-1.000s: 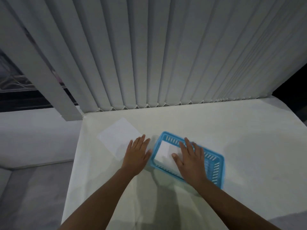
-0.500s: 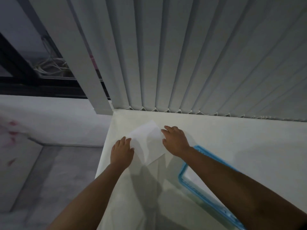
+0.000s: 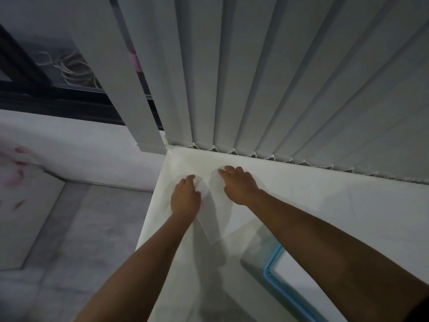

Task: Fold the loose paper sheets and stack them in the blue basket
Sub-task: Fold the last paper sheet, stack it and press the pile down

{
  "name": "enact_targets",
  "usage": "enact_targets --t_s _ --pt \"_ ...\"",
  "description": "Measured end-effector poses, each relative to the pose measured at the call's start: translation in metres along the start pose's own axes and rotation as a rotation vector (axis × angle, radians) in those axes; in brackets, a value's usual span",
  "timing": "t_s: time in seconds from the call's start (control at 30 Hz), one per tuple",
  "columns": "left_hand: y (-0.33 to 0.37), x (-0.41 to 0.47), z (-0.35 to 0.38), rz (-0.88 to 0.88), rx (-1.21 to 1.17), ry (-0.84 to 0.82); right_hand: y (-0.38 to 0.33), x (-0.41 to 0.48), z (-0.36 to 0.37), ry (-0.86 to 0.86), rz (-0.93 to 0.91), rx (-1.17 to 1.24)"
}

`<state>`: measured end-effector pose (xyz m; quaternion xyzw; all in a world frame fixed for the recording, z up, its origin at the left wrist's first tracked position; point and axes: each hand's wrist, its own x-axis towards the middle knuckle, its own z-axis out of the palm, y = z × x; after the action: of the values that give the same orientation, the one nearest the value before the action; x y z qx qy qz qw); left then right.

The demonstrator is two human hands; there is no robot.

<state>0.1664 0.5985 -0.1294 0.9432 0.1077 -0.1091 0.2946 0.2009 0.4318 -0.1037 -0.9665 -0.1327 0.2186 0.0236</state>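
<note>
A loose white paper sheet lies flat near the far left corner of the white table. My left hand rests on the sheet's left far edge, fingers curled at it. My right hand presses on its far right part, fingers spread. Whether either hand pinches the sheet is unclear. The blue basket sits at the lower right under my right forearm, with white paper inside; most of it is hidden.
Vertical white blinds hang right behind the table's far edge. The table's left edge drops to a grey floor. A dark window frame with cables shows at the upper left.
My right hand left the basket and came over to the loose sheet; my left hand slid up to its far edge. The view swung left and moved closer.
</note>
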Motion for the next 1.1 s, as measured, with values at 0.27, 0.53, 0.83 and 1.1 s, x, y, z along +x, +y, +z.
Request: enact_targets --t_s 0.27,0.53,0.83,1.1 --pt "-0.004 -0.006 0.0 0.21 0.023 0.028 0.0 0.002 -0.006 0.08 -0.019 0.026" --pt "-0.003 -0.041 -0.008 0.34 -0.015 0.029 0.011 -0.026 -0.021 0.231 -0.109 -0.006" --pt "-0.022 -0.087 0.013 0.584 0.084 -0.1 0.029 -0.094 0.02 0.163 -0.163 -0.102" --pt "-0.002 -0.074 0.014 0.346 0.012 -0.071 0.02 -0.112 0.037 0.058 -0.03 -0.116"
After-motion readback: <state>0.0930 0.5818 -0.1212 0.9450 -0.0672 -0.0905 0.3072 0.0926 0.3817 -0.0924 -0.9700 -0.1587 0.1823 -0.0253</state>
